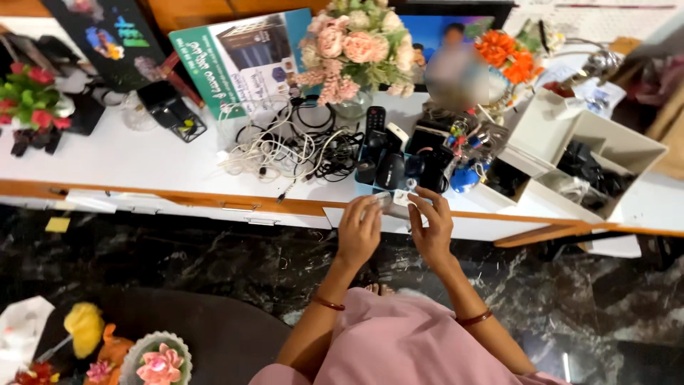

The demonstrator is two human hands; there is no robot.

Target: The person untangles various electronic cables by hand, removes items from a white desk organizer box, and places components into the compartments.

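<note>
I am pinching a small pale object (390, 199) between my left hand (360, 229) and my right hand (431, 227), fingertips narrowed around it, at the white desk's (142, 160) front edge. At twelve o'clock sits a tray of dark gadgets (399, 165); at ten o'clock, tangled cables (285, 146).

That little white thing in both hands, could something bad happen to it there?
Maybe. The left hand and right hand pinch the little white thing by the fingertips at the desk edge, so a slip could send it down to the dark marble floor. The tangle of cables lies close by, and a sleeve or wrist might snag it. The glass vase of flowers behind could tip if those cables get tugged.
</note>
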